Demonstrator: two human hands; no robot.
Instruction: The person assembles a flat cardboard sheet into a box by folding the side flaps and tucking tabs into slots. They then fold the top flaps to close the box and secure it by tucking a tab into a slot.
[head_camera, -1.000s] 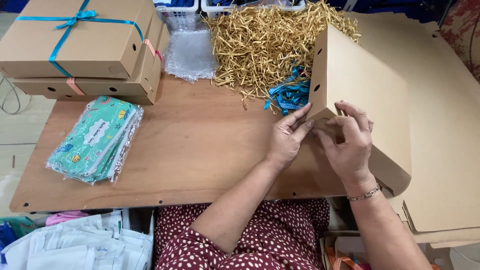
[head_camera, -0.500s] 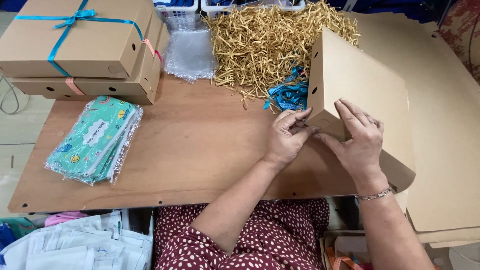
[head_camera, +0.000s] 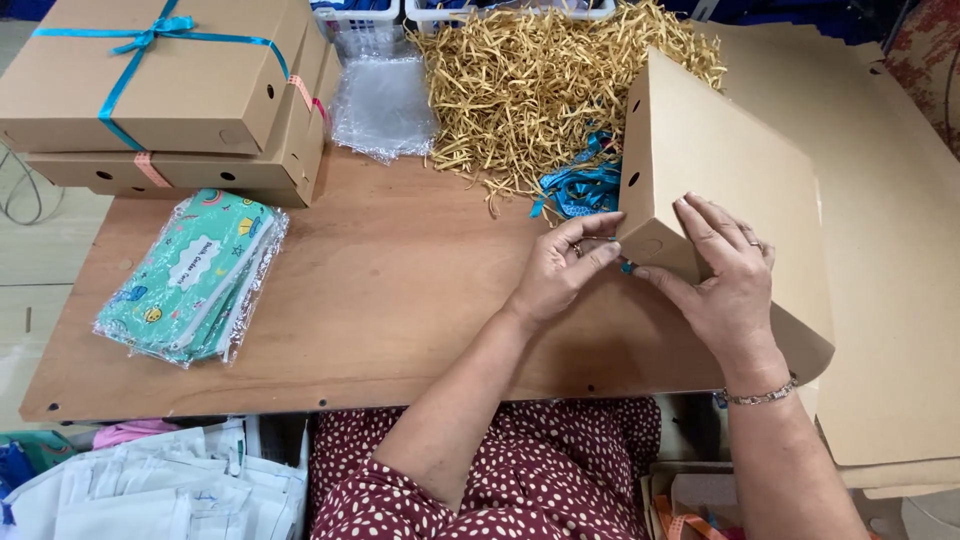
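A brown wooden table (head_camera: 380, 300) fills the middle of the frame. At the near corner of a tilted cardboard box (head_camera: 730, 180), right of centre, something small and teal is pinched by the fingertips of the left hand (head_camera: 560, 270). The right hand (head_camera: 725, 285) is laid on the box with fingers spread. Gold paper shreds (head_camera: 530, 80) are heaped above; ribboned boxes (head_camera: 160, 80) are stacked upper left, green pouches (head_camera: 190, 280) lower left.

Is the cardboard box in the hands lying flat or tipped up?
Tipped up: the cardboard box leans on its near edge on the table, with the left hand and right hand at its lower corner.
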